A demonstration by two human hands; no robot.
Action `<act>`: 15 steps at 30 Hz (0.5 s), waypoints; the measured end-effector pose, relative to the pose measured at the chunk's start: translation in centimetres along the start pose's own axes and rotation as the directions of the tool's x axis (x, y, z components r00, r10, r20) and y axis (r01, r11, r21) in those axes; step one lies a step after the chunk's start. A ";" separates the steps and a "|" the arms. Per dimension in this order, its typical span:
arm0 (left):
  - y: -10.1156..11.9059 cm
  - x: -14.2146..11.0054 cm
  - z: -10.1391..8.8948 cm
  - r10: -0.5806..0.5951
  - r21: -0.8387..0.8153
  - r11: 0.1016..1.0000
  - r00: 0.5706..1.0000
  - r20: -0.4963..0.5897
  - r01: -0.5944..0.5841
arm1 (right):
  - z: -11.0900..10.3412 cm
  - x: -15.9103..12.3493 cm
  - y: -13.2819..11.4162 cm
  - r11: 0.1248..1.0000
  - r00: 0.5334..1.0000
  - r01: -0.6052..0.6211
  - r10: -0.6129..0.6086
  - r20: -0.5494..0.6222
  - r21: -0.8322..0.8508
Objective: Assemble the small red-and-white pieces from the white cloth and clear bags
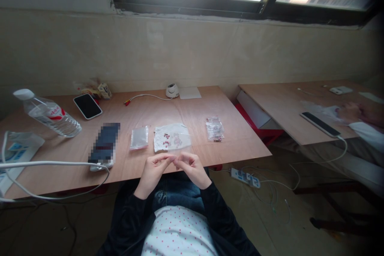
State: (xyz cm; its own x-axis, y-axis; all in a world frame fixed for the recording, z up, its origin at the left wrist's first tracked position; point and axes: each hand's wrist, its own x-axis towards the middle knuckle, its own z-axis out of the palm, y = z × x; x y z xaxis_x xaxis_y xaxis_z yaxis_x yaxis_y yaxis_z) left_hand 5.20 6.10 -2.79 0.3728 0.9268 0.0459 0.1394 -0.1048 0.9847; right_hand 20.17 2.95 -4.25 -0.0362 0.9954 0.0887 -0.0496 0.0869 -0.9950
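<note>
At the table's front edge, my left hand (pixel 153 173) and my right hand (pixel 192 169) meet with fingertips pinched together. Both seem closed on the near edge of a clear plastic bag (pixel 180 142), which stretches forward from the fingers. Behind this bag is a crumpled white sheet (pixel 159 133) with several small dark-red pieces (pixel 166 141) on it; more show blurred through the plastic. Left of the sheet lies a stack of flat clear bags (pixel 139 139). To the right is a pile of clear bags with reddish bits (pixel 214 129).
On the left are a water bottle (pixel 52 114), a phone (pixel 88 106), a pixelated device (pixel 103 144) and a white cable (pixel 54 163). A dome camera (pixel 172 91) stands at the back. A power strip (pixel 245 178) lies on the floor. Another person's hand (pixel 351 112) is at the right table.
</note>
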 end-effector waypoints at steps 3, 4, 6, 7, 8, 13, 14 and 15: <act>-0.2 0.0 -0.1 -0.004 0.015 1.000 1.000 -0.028 0.004 | 0.0 0.1 0.2 1.000 1.000 0.002 -0.002 0.015 -0.013; -0.3 0.0 -0.1 -0.007 0.020 1.000 0.999 -0.042 0.008 | 0.1 0.1 0.2 1.000 1.000 0.005 -0.004 0.016 -0.029; -0.5 -0.1 -0.3 -0.017 0.029 0.999 0.998 -0.066 0.018 | 0.1 0.1 0.4 0.998 1.000 0.012 -0.012 0.014 -0.063; -0.5 -0.1 -0.3 -0.021 0.034 0.999 0.997 -0.075 0.023 | 0.1 0.1 0.4 0.997 1.000 0.016 -0.015 0.012 -0.073; -0.5 -0.1 -0.4 -0.024 0.037 0.999 0.997 -0.079 0.027 | 0.1 0.2 0.5 0.997 1.000 0.018 -0.017 0.011 -0.075; -0.2 -0.2 -0.8 -0.054 0.025 0.998 0.995 -0.087 0.056 | 0.3 0.5 0.9 0.999 1.000 -0.015 0.015 0.001 -0.037; -0.1 -0.2 -0.9 -0.067 0.015 0.998 0.993 -0.096 0.069 | 0.4 0.6 0.9 0.999 1.000 -0.027 0.027 -0.001 -0.024; 0.0 -0.1 -1.0 -0.083 0.002 0.996 0.991 -0.108 0.084 | 0.4 0.8 0.8 0.999 0.999 -0.037 0.037 0.001 -0.009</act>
State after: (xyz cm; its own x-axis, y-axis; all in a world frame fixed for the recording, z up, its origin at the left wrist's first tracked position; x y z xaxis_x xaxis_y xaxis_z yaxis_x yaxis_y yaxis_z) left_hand 4.22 6.34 -2.59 0.2588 0.9657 -0.0183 0.1719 -0.0274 0.9847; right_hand 19.71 3.78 -4.99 -0.0391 0.9979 0.0523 -0.0390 0.0508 -0.9979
